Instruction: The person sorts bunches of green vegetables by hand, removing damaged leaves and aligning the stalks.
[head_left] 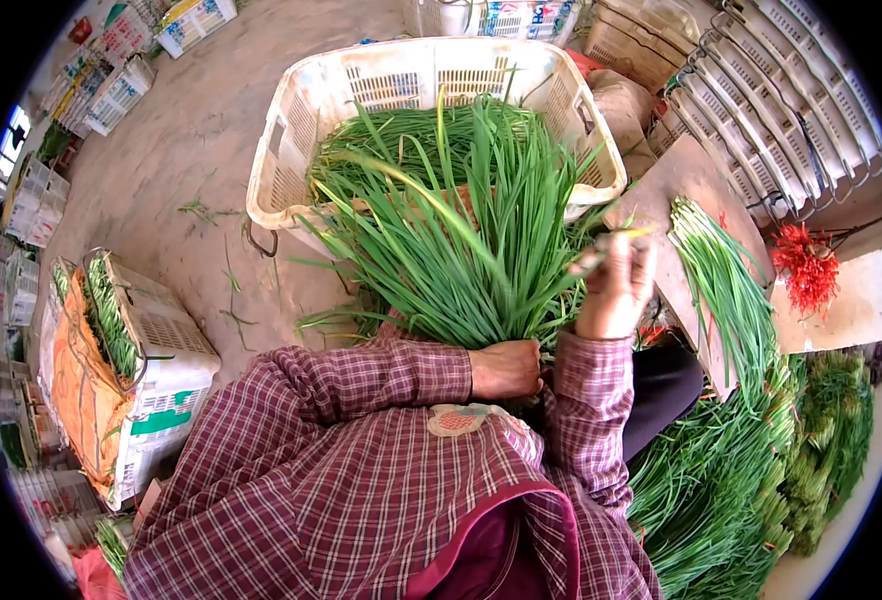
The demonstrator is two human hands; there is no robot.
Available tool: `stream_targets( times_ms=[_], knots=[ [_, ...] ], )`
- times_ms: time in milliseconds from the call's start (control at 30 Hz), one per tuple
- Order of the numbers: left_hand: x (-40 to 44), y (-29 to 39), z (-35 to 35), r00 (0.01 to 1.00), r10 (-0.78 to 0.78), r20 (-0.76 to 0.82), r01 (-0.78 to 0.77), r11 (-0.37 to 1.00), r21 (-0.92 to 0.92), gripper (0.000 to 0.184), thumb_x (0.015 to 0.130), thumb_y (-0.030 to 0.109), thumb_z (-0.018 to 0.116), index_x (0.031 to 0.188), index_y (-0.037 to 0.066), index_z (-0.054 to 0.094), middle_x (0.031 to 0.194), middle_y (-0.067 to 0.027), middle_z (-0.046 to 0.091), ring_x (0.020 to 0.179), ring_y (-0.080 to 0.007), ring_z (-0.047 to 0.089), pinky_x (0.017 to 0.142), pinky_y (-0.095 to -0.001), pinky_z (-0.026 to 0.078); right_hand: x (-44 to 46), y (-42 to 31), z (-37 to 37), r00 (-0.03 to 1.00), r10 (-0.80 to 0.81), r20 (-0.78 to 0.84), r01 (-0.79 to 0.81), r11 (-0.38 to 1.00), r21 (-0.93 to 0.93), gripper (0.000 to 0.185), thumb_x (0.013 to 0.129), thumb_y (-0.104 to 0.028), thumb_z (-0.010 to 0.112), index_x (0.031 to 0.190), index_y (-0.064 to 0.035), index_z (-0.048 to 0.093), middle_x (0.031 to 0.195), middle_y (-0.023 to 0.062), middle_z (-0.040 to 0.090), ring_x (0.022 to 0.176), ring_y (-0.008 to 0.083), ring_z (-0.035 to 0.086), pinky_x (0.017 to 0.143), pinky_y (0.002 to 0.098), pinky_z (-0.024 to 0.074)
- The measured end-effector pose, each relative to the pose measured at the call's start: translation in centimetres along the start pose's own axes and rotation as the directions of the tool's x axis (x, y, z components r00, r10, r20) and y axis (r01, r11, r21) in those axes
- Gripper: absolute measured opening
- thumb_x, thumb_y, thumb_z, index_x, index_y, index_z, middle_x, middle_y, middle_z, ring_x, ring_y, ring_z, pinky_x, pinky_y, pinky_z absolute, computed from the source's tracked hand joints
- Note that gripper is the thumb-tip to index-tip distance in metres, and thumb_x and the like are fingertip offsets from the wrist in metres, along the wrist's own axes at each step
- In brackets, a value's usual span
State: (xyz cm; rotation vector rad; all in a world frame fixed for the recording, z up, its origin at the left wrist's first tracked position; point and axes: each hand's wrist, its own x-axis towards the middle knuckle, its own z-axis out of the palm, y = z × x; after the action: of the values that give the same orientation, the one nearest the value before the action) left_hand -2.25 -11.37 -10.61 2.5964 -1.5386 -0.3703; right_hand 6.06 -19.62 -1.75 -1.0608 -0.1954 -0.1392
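Bright, soft light — curved edges, black corners

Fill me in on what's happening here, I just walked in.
A seated person grips a bunch of long green leaves near its base with the left hand. The right hand is raised beside it, with something small and yellow, too blurred to identify, at the fingers. The leaves fan toward a white basket holding more greens. To the right, another bundle lies on a board.
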Motion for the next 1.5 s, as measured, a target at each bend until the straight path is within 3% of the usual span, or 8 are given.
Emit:
stream_targets(
  times_ms=[233, 367, 500, 933, 1133, 1300, 1400, 1500],
  knots=[
    [-0.6, -0.3, 1.7, 0.941, 0.054, -0.335, -0.044, 0.998, 0.039, 0.014, 0.077, 0.017, 0.062, 0.078, 0.003, 0.061, 0.062, -0.0090, 0.055, 0.065, -0.0212, 0.056, 0.064, -0.0355, 0.048, 4.1, -5.2, -12.9, 0.992, 0.041, -0.116, 0.013, 0.902, 0.433, 0.022, 0.091, -0.021, 0.064, 0.105, -0.0076, 0.054, 0.070, -0.0036, 0.050, 0.050, 0.0029, 0.039, 0.031, 0.0177, 0.0268],
    [-0.8, -0.2, 1.2, 0.979, 0.019, -0.203, -0.025, 0.999, -0.028, 0.010, 0.080, 0.011, 0.059, 0.089, 0.005, 0.059, 0.075, -0.0100, 0.057, 0.071, -0.0209, 0.054, 0.067, -0.0349, 0.050, 2.6, -5.8, -12.2, 0.970, -0.057, -0.238, -0.035, 0.930, -0.365, 0.030, 0.094, -0.034, 0.058, 0.092, -0.0058, 0.065, 0.067, -0.0027, 0.056, 0.044, 0.0031, 0.038, 0.035, 0.0192, 0.0289],
    [-1.2, -0.2, 1.4, 0.965, 0.027, -0.261, -0.035, 0.999, -0.025, 0.016, 0.078, 0.007, 0.059, 0.094, 0.006, 0.059, 0.075, -0.0092, 0.054, 0.074, -0.0229, 0.055, 0.075, -0.0386, 0.054, 2.0, -2.7, -14.0, 0.995, -0.096, 0.007, 0.006, -0.012, -1.000, 0.033, 0.086, -0.043, 0.065, 0.085, -0.0104, 0.072, 0.066, 0.0070, 0.068, 0.052, 0.0169, 0.061, 0.051, 0.0321, 0.0506],
    [-0.6, -0.2, 2.5, 0.921, 0.022, -0.388, -0.011, 0.999, 0.032, 0.011, 0.068, 0.016, 0.061, 0.071, 0.006, 0.061, 0.060, -0.0069, 0.056, 0.067, -0.0237, 0.058, 0.067, -0.0349, 0.042, -1.1, 0.8, -3.9, 0.903, 0.130, 0.409, 0.248, 0.621, -0.744, 0.024, 0.083, -0.024, 0.072, 0.090, -0.0018, 0.066, 0.074, 0.0098, 0.070, 0.063, 0.0154, 0.066, 0.058, 0.0281, 0.0530],
    [0.3, -0.4, 3.9, 0.926, -0.277, -0.258, 0.039, 0.747, -0.664, 0.019, 0.085, 0.011, 0.050, 0.093, 0.000, 0.063, 0.098, -0.0118, 0.064, 0.097, -0.0273, 0.059, 0.094, -0.0360, 0.047, -2.5, 2.3, -0.6, 0.891, 0.184, 0.414, 0.334, 0.351, -0.875, 0.027, 0.081, -0.027, 0.072, 0.084, -0.0021, 0.064, 0.080, 0.0103, 0.069, 0.064, 0.0234, 0.067, 0.059, 0.0338, 0.0533],
    [1.7, -0.4, 6.5, 0.684, -0.393, -0.615, -0.357, 0.555, -0.752, 0.018, 0.084, 0.013, 0.052, 0.090, 0.000, 0.063, 0.092, -0.0119, 0.064, 0.092, -0.0232, 0.060, 0.092, -0.0384, 0.045, -5.1, 3.2, -2.3, 0.915, 0.232, 0.332, 0.002, 0.817, -0.576, 0.008, 0.092, -0.012, 0.059, 0.092, -0.0040, 0.058, 0.074, 0.0045, 0.063, 0.059, 0.0144, 0.061, 0.053, 0.0252, 0.0488],
    [0.1, -0.4, 1.7, 0.994, -0.045, -0.104, 0.023, 0.978, -0.205, 0.013, 0.091, 0.010, 0.052, 0.087, 0.000, 0.060, 0.081, -0.0088, 0.059, 0.073, -0.0153, 0.058, 0.064, -0.0308, 0.052, -5.8, 3.6, -5.1, 0.948, 0.264, 0.178, -0.223, 0.950, -0.220, 0.006, 0.092, -0.008, 0.057, 0.087, -0.0072, 0.055, 0.074, 0.0030, 0.060, 0.062, 0.0132, 0.060, 0.054, 0.0266, 0.0530],
    [-0.4, -0.1, 0.0, 0.956, 0.042, -0.290, -0.035, 0.999, 0.028, 0.023, 0.081, 0.009, 0.056, 0.060, 0.003, 0.059, 0.056, -0.0080, 0.050, 0.051, -0.0175, 0.046, 0.055, -0.0318, 0.047, -5.7, 2.8, -7.1, 0.920, 0.381, 0.089, -0.390, 0.913, 0.117, 0.003, 0.094, -0.007, 0.054, 0.092, -0.0090, 0.054, 0.076, 0.0032, 0.059, 0.063, 0.0143, 0.060, 0.057, 0.0303, 0.0561]
  ],
)
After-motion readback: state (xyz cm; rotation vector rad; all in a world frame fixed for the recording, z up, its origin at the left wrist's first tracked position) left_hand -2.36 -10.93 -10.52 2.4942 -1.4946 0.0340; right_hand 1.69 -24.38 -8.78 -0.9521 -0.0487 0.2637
